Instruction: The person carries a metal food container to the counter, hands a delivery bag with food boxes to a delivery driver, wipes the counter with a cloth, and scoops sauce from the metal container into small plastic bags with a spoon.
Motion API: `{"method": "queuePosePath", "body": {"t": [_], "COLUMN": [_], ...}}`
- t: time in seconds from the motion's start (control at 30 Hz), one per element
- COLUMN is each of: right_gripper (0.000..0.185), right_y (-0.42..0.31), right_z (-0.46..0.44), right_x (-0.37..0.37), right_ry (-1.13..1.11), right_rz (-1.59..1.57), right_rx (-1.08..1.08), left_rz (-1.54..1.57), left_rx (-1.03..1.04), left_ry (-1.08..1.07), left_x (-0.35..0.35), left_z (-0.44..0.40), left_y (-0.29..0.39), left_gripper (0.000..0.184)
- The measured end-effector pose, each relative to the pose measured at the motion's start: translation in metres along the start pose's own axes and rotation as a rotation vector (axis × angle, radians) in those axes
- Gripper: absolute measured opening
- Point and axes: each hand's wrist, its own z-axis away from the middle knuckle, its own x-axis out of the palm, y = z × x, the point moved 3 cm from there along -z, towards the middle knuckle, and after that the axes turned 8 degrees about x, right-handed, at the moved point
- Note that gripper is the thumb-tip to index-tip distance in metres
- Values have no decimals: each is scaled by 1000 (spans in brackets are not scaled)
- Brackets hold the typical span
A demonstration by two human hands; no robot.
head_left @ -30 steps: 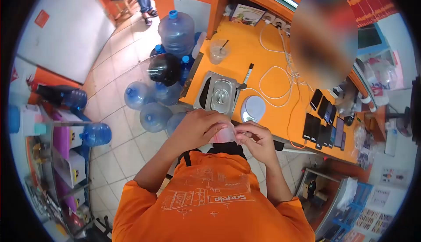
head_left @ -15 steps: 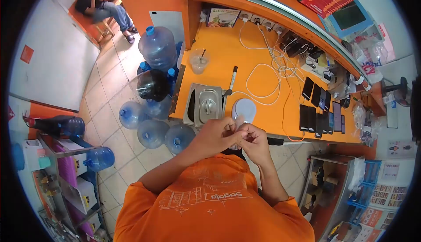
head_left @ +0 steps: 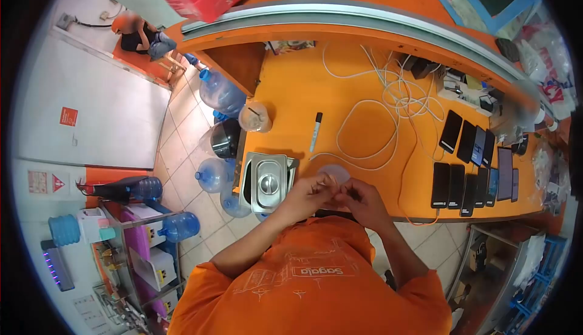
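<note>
My left hand [head_left: 310, 196] and my right hand [head_left: 364, 203] are close together over the front edge of the orange counter [head_left: 291, 101]. Their fingers are pinched, and what lies between them is thin, see-through and too small to name. Just behind the fingers sits a pale round disc [head_left: 334, 172], partly covered by my hands. To the left of my left hand stands a steel container with a knobbed lid [head_left: 269, 183]. A marker pen [head_left: 316, 132] lies farther back on the counter.
Several phones [head_left: 449, 184] lie in rows at the right. White cables [head_left: 398, 101] coil across the counter, and a plastic cup [head_left: 255, 116] stands at its left edge. Big blue water bottles [head_left: 221, 95] crowd the floor on the left. A seated person [head_left: 139, 34] is in the background.
My view has shifted, so the counter and phones appear larger and lower. My hands have moved slightly apart, still pinched in front of the disc. The steel container's lid now appears tilted differently.
</note>
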Motion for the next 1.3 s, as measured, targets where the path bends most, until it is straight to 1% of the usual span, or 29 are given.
{"method": "queuePosePath", "body": {"t": [0.03, 0.07, 0.1, 0.13, 0.17, 0.23, 0.27, 0.3, 0.37, 0.5, 0.57, 0.7, 0.77, 0.9, 1.0, 1.07, 1.1, 1.17, 1.2, 1.23, 1.3], "right_gripper": [11, 11, 11, 11, 12, 13, 14, 14, 16, 18, 19, 19, 17, 17, 19, 21, 21, 23, 23, 22, 22], "right_y": [-1, -1, 4, 10, 14, 16, 17, 16, 11, -2, -5, 2, 2, 8, 17, 16, 18, 20, 20, 19, 13], "right_z": [-6, -12, -20, -29, -37, -48, -53, -58, -64, -69, -70, -71, -68, -64, -62, -61, -61, -58, -56, -54, -52], "right_x": [-6, -10, -15, -17, -19, -22, -24, -27, -35, -41, -44, -52, -52, -58, -55, -51, -49, -48, -48, -48, -49], "right_ry": [-25, -53, -62, -94, -126, -169, -201, -205, -180, -166, -148, -87, -29, -34, -45, 36, 20, 62, 52, 40, 29], "right_rz": [60, 118, 103, 77, 52, 5, -32, -42, 268, 295, 271, 307, 339, 315, 321, 385, 382, 549, 551, 565, 585], "right_rx": [17, 33, 52, -11, -76, -68, -71, -63, -189, -234, -221, -229, -279, -270, -234, -327, -333, -436, -436, -408, -376], "left_rz": [5, -13, -35, -110, -110, -382, -385, -517, -779, -842, -864, -855, -900, -889, -823, -838, -842, -679, -736, -732, -827], "left_rx": [-26, -37, -45, 36, 19, 57, 42, 50, 68, 36, 88, 18, 52, 120, 161, 59, 56, -324, -172, -172, -46], "left_ry": [10, 97, 183, 228, 237, 329, 334, 373, 440, 432, 428, 408, 398, 392, 390, 324, 342, 130, 83, 90, 142], "left_x": [3, 3, 3, 5, 7, 6, 6, 5, 4, 3, 5, 9, 15, 15, 16, 14, 12, 15, 13, 12, 15], "left_z": [-6, -11, -15, -19, -23, -28, -30, -33, -38, -53, -59, -69, -72, -72, -72, -73, -73, -73, -73, -72, -72], "left_y": [-4, -6, -8, -6, -8, -7, -7, -3, 4, 10, 11, 5, 3, -7, -11, -14, -10, -16, -24, -32, -38], "left_gripper": [4, 5, 6, 7, 7, 8, 8, 7, 7, 8, 7, 11, 11, 12, 13, 16, 16, 24, 28, 28, 28]}}
